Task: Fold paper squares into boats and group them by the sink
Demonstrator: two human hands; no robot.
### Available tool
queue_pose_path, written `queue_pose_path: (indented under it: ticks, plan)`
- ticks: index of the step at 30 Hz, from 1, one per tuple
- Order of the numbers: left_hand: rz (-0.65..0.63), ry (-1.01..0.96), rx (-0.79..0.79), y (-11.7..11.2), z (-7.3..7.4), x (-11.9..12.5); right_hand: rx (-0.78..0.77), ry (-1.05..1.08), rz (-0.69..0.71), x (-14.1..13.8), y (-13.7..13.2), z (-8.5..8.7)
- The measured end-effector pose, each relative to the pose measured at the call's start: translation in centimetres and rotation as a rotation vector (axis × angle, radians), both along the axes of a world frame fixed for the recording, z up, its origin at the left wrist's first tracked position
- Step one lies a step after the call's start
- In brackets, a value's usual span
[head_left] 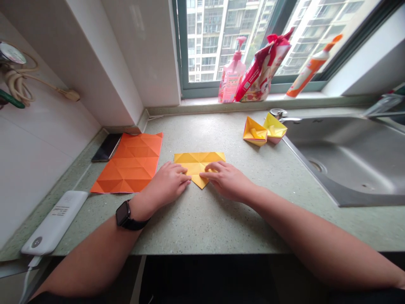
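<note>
A partly folded yellow paper (pixel 198 162) lies on the speckled green counter (pixel 205 211) in front of me. My left hand (pixel 167 183), with a black watch on its wrist, rests on the paper's lower left part with fingers curled and pressed down. My right hand (pixel 226 179) presses the paper's lower right part, fingers together and flat on a fold. The paper's lower corners are hidden under both hands. Neither hand lifts the paper off the counter.
A creased orange sheet (pixel 131 162) lies to the left beside a dark phone (pixel 106 147). A white power bank (pixel 53 223) sits near the front left edge. Two folded yellow paper boxes (pixel 264 131) stand by the steel sink (pixel 348 160). Bottles and a red pouch (pixel 262 71) line the windowsill.
</note>
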State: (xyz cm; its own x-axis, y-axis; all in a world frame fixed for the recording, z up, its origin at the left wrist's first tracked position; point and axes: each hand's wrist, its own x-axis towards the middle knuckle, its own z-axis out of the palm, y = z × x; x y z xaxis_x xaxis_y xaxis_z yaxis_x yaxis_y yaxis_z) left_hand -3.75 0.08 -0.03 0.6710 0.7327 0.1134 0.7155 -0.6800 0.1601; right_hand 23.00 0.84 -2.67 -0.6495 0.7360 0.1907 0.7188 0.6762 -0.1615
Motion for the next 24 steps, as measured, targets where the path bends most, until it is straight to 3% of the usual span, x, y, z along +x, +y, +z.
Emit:
queue_pose_path:
  ticks: [2,5,16,24]
  plan:
    - [-0.115,-0.047,-0.024,-0.6,-0.1,0.5,0.009,0.001,0.001,0.1,0.0,-0.1]
    - [-0.142,-0.086,-0.079,-1.4,-0.1,1.1,0.007,-0.002,0.004,0.1,0.0,-0.1]
    - [0.140,0.018,-0.145,-1.4,0.5,0.8,0.003,-0.002,0.003,0.1,-0.2,0.2]
    - [0.388,0.118,-0.115,0.2,1.3,-0.1,-0.009,-0.001,-0.011,0.0,-0.3,0.3]
